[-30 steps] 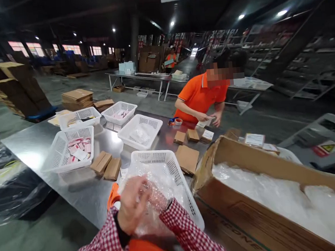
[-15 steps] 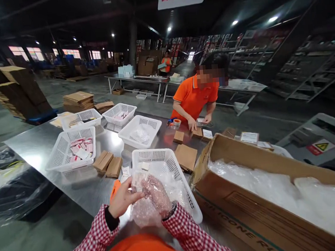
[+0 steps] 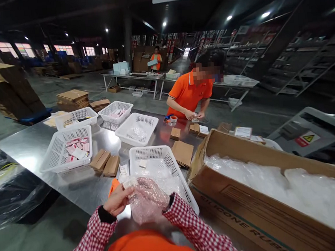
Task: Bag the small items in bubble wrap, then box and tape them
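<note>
A clear bubble wrap bag (image 3: 146, 210) is between my hands, over the near end of a white perforated basket (image 3: 187, 189). My left hand (image 3: 118, 199) is closed, thumb and fingers pinching the bag's left edge. My right hand (image 3: 152, 190) shows through the film, which covers it to near the wrist; its fingers are bent toward the left hand and grip the wrap. Whether anything else is inside the bag I cannot tell. In the basket lie more bubble wrap and a small white box (image 3: 143, 163). An orange tool handle (image 3: 113, 186) sticks out beside my left hand.
A large carton (image 3: 243, 200) of bubble wrap stands at right. Brown boxes (image 3: 105, 162) lie left of the basket, flat cardboard (image 3: 183, 153) right of it. Beyond are other white baskets (image 3: 67, 149), a tape roll (image 3: 173, 119) and a co-worker (image 3: 190, 89) handling a small item.
My right hand has gone deeper under the bubble wrap, which now covers it more fully. My left hand has shifted slightly left and down and pinches the edge. The co-worker's hands have drawn together.
</note>
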